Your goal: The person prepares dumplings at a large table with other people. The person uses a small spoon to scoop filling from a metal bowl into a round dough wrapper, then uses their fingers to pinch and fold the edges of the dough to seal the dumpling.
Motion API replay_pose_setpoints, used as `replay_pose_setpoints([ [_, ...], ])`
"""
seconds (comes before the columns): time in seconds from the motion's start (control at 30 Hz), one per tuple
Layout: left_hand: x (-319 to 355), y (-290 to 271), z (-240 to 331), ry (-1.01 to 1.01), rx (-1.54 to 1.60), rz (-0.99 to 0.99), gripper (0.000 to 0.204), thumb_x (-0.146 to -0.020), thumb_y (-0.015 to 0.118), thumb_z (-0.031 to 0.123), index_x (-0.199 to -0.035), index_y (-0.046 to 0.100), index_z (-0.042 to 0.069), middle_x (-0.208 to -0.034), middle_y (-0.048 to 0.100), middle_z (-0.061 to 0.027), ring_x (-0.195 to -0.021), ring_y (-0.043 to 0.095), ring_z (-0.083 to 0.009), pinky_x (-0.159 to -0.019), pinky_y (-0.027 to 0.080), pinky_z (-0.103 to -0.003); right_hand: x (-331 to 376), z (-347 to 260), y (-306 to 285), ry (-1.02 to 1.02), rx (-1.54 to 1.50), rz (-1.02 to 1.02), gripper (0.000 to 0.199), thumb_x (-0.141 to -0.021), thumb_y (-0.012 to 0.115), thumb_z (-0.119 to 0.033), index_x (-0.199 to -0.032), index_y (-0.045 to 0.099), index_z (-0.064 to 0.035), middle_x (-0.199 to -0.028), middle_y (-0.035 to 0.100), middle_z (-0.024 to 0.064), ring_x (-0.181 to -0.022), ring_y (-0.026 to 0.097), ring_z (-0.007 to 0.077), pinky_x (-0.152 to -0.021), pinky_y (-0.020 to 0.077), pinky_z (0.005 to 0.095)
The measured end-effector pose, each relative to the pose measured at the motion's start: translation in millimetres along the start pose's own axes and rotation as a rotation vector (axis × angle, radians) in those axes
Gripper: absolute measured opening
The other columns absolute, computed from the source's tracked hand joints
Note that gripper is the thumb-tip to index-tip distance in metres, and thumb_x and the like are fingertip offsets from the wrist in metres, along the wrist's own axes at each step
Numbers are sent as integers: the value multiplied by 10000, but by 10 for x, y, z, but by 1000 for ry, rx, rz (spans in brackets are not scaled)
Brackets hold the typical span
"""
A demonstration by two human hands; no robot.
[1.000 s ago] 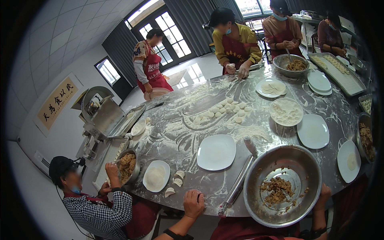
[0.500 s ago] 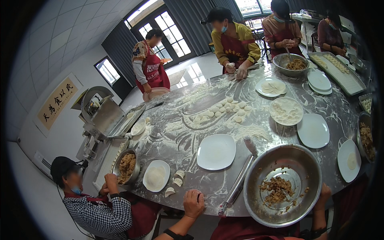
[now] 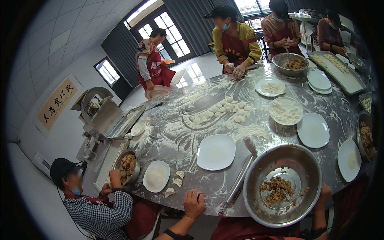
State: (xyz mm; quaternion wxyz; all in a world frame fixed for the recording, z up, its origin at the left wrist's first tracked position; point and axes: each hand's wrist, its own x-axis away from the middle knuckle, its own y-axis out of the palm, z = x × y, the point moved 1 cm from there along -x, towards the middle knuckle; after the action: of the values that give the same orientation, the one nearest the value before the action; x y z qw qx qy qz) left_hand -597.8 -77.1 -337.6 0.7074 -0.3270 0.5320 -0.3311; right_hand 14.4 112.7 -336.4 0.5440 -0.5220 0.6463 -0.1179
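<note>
My left hand (image 3: 194, 203) rests at the near table edge with its fingers curled; whether anything is inside them is hidden. Just left of it lie several folded dumplings (image 3: 178, 182), and a white plate with a stack of round wrappers (image 3: 155, 179). At the near right stands a large metal bowl (image 3: 250, 186) with some brown filling (image 3: 277, 189) at its bottom. My right hand (image 3: 325, 192) is against the bowl's right side, its fingers hidden behind the rim. A long wrapped roll (image 3: 240, 182) with a pale, covered end lies along the bowl's left side.
Beyond are a white plate (image 3: 216, 152), small dough pieces (image 3: 228, 108) on flour, and a bowl of flour (image 3: 286, 111). A seated person (image 3: 96, 212) works at a filling bowl (image 3: 138, 173) on the left. Other people stand across the table.
The seated person's hand has moved up toward their filling bowl. Across the table, one standing person has shifted slightly and another has turned their head left. My hands have stayed put.
</note>
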Motion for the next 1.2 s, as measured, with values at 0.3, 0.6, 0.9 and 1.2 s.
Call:
replay_pose_setpoints([
  [0.3,24,27,-9,-2,1,7,107,-979,764,145,-1040,710,75,-1086,718,-141,-1018,704,-389,-929,561,-509,-31,-35,-40,13,10,-10,305,-898,766,-274,-792,586,-52,-728,560,181,-673,610,428,-613,389,542],
  [0.6,32,-21,-74,15,6,21,98,-981,753,140,-1018,685,78,-1048,688,-145,-985,676,-403,-888,549,-522,-85,-235,-125,-26,-27,29,297,-905,756,-263,-789,587,-49,-729,564,182,-673,618,429,-613,401,542],
  [0.9,184,-175,-276,-34,54,89,110,-970,752,96,-1051,691,54,-1050,695,-170,-991,670,-428,-885,555,-532,262,-432,54,25,-114,-86,191,-898,802,-196,-910,714,-26,-790,681,198,-735,689,449,-648,477,536],
  [1.2,459,-678,-598,-13,259,221,197,-989,735,74,-1174,712,11,-1179,722,-204,-1093,704,-441,-937,593,-522,614,-581,304,11,-224,-147,145,-889,832,-125,-975,812,-9,-806,769,122,-719,728,262,-660,541,445],
])
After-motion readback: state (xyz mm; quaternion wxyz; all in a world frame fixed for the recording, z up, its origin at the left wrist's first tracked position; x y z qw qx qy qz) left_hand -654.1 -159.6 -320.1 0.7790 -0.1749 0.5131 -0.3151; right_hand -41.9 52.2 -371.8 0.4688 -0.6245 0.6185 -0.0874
